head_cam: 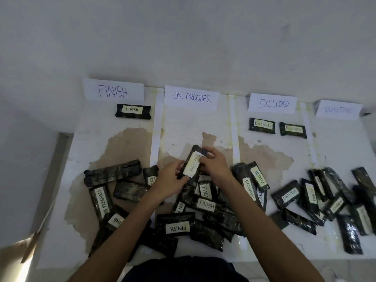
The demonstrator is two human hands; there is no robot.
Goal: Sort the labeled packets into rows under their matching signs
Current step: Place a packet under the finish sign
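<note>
Both bare forearms reach forward from the lower edge and lie close together at the wrists. The left hand (168, 181) holds the lower end of a packet (191, 165) between thumb and curled fingers. The right hand (214, 164) pinches its upper end, fingers bent over the top.

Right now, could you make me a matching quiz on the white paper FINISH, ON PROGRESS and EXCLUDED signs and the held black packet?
Things:
1. white paper FINISH sign
2. white paper ON PROGRESS sign
3. white paper EXCLUDED sign
4. black plastic packet labelled EXCLUDED

States:
a. two sorted packets beneath
b. gripped by left hand and right hand
c. one sorted packet beneath
d. no sorted packet beneath

Pairs: 1-c, 2-d, 3-a, 4-b
</note>
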